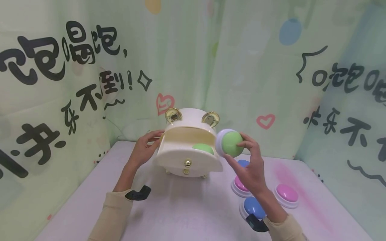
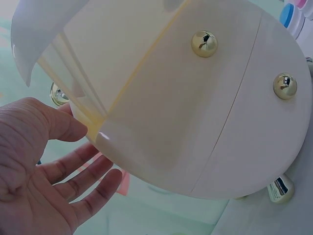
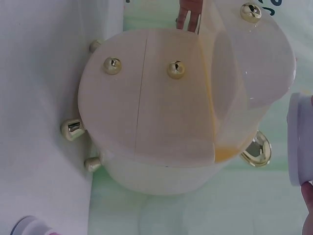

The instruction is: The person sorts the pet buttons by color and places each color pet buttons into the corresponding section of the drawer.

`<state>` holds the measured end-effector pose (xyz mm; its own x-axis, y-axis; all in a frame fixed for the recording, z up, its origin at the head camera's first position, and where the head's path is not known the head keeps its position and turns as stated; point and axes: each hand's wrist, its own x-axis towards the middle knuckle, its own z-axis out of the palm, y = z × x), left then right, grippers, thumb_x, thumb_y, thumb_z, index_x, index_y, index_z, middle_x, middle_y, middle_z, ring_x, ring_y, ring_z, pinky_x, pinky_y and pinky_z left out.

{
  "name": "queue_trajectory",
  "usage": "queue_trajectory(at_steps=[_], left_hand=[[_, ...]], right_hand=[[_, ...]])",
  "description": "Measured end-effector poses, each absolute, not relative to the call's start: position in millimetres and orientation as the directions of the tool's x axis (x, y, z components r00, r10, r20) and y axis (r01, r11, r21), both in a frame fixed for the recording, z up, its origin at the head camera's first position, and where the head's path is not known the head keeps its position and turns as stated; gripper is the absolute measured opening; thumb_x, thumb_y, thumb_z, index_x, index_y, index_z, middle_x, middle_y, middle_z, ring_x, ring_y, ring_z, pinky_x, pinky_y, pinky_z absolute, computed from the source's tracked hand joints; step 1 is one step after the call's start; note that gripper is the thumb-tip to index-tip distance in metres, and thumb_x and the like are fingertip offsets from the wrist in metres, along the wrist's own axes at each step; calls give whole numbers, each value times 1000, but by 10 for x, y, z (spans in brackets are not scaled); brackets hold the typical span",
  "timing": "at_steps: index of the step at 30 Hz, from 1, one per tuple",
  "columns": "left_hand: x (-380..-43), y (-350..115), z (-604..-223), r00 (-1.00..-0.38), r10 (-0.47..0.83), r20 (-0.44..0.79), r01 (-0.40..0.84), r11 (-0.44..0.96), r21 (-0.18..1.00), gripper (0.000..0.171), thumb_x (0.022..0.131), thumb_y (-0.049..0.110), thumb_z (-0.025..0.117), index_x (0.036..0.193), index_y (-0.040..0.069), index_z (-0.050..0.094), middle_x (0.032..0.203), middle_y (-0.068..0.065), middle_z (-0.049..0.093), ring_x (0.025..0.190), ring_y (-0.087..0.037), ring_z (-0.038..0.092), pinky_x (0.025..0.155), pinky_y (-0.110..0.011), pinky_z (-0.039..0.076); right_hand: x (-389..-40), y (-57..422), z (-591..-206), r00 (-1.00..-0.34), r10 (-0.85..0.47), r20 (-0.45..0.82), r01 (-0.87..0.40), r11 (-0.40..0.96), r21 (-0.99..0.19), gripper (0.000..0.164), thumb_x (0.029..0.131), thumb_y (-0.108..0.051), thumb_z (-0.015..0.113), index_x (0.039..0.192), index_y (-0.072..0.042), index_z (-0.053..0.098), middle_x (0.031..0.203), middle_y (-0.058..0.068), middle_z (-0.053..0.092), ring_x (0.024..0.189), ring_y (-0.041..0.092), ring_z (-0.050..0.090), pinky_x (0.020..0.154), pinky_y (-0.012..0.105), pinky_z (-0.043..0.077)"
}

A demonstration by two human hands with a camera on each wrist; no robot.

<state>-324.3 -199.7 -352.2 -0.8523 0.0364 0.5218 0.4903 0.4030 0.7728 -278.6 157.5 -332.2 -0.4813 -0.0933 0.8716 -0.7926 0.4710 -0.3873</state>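
A cream storage box (image 1: 188, 159) with gold ears and round gold knobs stands on the table, its upper compartment uncovered. Inside that compartment, a green dome (image 1: 202, 147) shows above the front wall. My left hand (image 1: 145, 149) is at the box's left side; in the left wrist view its thumb (image 2: 68, 128) lies by the compartment's corner and the other fingers stretch out loosely. Just right of the box, my right hand (image 1: 251, 164) grips a green push button (image 1: 232, 144) by its edges, tilted on its side. Only its white base (image 3: 300, 139) shows in the right wrist view.
Right of the box on the table (image 1: 169, 207) are a pink button (image 1: 287, 193), a blue button (image 1: 254, 207), another pink button (image 1: 241, 184) partly behind my right hand, and a blue one (image 1: 243, 163) behind. Printed curtains (image 1: 247, 83) surround the table.
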Motion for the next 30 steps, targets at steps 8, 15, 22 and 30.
queue_trajectory(at_steps=[8, 15, 22, 30], left_hand=[[-3233, -2004, -3529, -859, 31, 510, 477, 406, 779, 37, 103, 9, 60, 139, 9, 63, 135, -17, 65, 121, -35, 64, 93, -56, 55], [-3237, -2011, -3535, -846, 40, 531, 500, 403, 767, 37, 102, 8, 60, 139, 9, 63, 135, -17, 65, 120, -36, 64, 92, -56, 56], [-3242, -2009, -3533, -851, 38, 523, 492, 402, 772, 37, 103, 9, 60, 139, 9, 63, 135, -17, 65, 121, -35, 64, 92, -56, 56], [-3242, -2007, -3522, -850, 41, 525, 494, 406, 769, 37, 102, 10, 61, 139, 9, 63, 135, -17, 65, 121, -35, 64, 93, -56, 55]], right_hand=[[-2851, 1466, -3214, -554, -129, 823, -783, 418, -461, 51, 79, -1, 86, 119, 0, 54, 149, 8, 53, 136, 26, 52, 106, 17, 39], [-2931, 1363, -3141, -597, -166, 785, -774, 374, -510, 51, 81, -3, 86, 120, -1, 53, 148, 6, 53, 138, 24, 50, 106, 20, 40], [-2970, 1277, -3052, -666, -226, 710, -735, 362, -574, 48, 84, -8, 84, 119, -5, 51, 148, 7, 53, 134, 24, 52, 104, 28, 43], [-3031, 1221, -2943, -684, -294, 668, -729, 322, -604, 46, 84, -7, 84, 117, -4, 52, 146, 10, 55, 136, 25, 51, 107, 49, 44]])
